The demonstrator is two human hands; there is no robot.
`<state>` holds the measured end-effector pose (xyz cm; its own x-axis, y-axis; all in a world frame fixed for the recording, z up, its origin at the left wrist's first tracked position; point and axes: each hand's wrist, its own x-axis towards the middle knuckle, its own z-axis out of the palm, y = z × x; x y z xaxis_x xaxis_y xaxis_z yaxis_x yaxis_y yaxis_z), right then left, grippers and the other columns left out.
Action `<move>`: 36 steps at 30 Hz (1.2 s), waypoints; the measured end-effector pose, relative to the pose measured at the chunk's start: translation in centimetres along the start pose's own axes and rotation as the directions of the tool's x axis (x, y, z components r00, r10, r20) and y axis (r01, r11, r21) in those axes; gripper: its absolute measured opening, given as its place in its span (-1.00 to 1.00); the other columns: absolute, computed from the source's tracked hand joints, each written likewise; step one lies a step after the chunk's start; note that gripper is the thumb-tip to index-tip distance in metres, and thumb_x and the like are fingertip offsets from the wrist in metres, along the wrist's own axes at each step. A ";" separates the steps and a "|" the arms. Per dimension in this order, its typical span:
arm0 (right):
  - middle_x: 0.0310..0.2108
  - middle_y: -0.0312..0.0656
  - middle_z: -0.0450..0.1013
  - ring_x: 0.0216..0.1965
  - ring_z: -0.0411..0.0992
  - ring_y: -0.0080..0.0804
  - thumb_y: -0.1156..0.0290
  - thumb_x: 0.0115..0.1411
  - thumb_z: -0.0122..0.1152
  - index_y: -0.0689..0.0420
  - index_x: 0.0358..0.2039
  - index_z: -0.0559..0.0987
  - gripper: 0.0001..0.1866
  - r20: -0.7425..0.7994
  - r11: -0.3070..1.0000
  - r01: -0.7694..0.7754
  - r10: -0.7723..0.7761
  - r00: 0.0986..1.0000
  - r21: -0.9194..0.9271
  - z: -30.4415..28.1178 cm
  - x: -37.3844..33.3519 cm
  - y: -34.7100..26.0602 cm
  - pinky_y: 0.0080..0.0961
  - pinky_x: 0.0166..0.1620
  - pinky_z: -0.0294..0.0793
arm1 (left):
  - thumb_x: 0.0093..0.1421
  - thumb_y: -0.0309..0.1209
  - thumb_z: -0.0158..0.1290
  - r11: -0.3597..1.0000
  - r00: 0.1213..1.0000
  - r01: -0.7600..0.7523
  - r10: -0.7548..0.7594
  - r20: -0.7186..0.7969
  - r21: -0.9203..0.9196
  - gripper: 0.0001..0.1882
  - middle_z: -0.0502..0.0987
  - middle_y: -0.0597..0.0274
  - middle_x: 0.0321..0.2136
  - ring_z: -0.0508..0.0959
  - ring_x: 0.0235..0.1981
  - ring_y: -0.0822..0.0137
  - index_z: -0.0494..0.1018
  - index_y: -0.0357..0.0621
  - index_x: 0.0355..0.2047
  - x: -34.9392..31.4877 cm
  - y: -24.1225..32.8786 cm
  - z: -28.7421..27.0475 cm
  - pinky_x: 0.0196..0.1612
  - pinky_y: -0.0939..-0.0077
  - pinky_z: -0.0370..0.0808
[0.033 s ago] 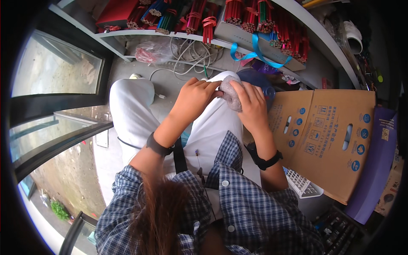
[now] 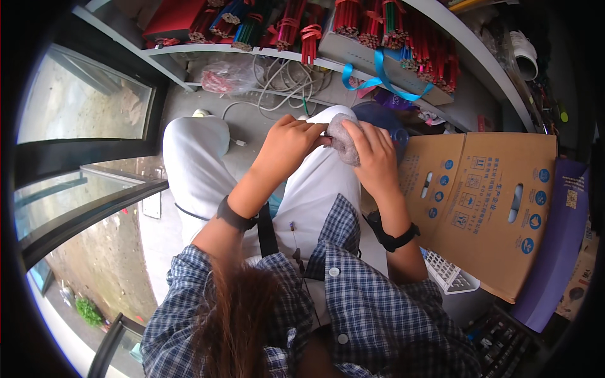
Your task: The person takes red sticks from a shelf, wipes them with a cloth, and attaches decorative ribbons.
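While the right hand (image 2: 376, 150) curls its fingers around a soft, rounded, grey fuzzy bundle (image 2: 342, 140), holding it from the right, the left hand (image 2: 288, 143) has its fingertips at the bundle's left edge; whether they pinch it I cannot tell. The bundle is over the white-trousered right leg (image 2: 313, 183). To the right is a large brown cardboard box (image 2: 488, 189); far off, bundled red sticks (image 2: 348, 17) line a white shelf (image 2: 214, 48)
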<state>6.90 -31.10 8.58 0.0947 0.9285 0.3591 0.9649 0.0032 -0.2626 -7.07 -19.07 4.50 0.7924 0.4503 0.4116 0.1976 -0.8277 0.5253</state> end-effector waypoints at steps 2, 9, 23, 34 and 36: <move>-0.27 -0.18 0.36 -0.22 0.38 -0.22 0.63 -0.11 0.09 0.03 -0.04 0.35 -0.46 0.000 1.000 -0.002 0.002 1.000 0.009 0.0 -0.3 0.4 -0.36 -0.15 0.31 | -0.01 -0.28 0.11 1.000 0.989 -0.019 0.017 0.144 0.011 -0.78 0.50 0.26 -0.60 0.47 -0.55 0.28 0.51 -0.10 -0.36 0.0 -0.3 -0.3 -0.37 0.49 0.37; -0.18 -0.15 0.37 -0.16 0.35 -0.15 0.64 -0.18 0.21 0.04 -0.02 0.33 -0.37 -0.054 0.989 -0.126 0.122 0.991 -0.079 -1.5 -0.7 3.3 -0.30 -0.09 0.29 | 0.01 -0.33 0.10 0.989 0.994 -0.018 0.035 0.108 -0.149 -0.83 0.49 0.28 -0.64 0.44 -0.59 0.27 0.52 -0.11 -0.40 0.2 -1.1 -1.6 -0.41 0.48 0.36; -0.10 -0.16 0.34 -0.08 0.35 -0.40 0.63 0.01 0.15 0.26 0.01 0.29 -0.49 0.184 -0.130 -0.134 0.800 0.571 0.982 -1.3 -2.1 4.2 -0.44 0.02 0.32 | 0.27 -0.37 -0.20 0.751 0.880 0.462 -0.323 0.348 -0.471 -0.78 0.30 0.21 -0.75 0.31 -0.70 0.34 0.38 -0.22 -0.42 0.5 -0.8 -2.3 -0.54 0.49 0.29; -0.21 -0.22 0.41 -0.19 0.41 -0.48 0.64 -0.03 0.17 0.22 -0.10 0.38 -0.58 0.459 -0.354 -0.296 0.627 0.629 0.887 2.0 0.2 -1.8 -0.53 -0.10 0.39 | 0.20 -0.37 -0.09 0.879 0.898 0.327 -0.174 0.405 -0.347 -0.80 0.38 -0.03 -0.68 0.36 -0.61 -0.01 0.38 -0.28 -0.44 0.3 -0.2 -1.5 -0.50 0.27 0.29; -0.22 -0.22 0.42 -0.20 0.41 -0.48 0.64 -0.03 0.17 0.22 -0.11 0.39 -0.59 0.457 -0.359 -0.285 0.645 0.612 0.889 1.7 0.1 -1.7 -0.53 -0.11 0.40 | 0.20 -0.35 -0.09 0.874 0.921 0.289 -0.142 0.364 -0.390 -0.78 0.37 -0.02 -0.69 0.36 -0.62 0.01 0.39 -0.27 -0.44 0.4 0.2 -1.4 -0.51 0.29 0.29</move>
<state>4.83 -30.35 7.60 0.5682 0.7403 -0.3592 -0.5913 0.0638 -0.8039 -7.58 -18.54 5.82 0.9113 0.4103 0.0334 0.1767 -0.4631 0.8685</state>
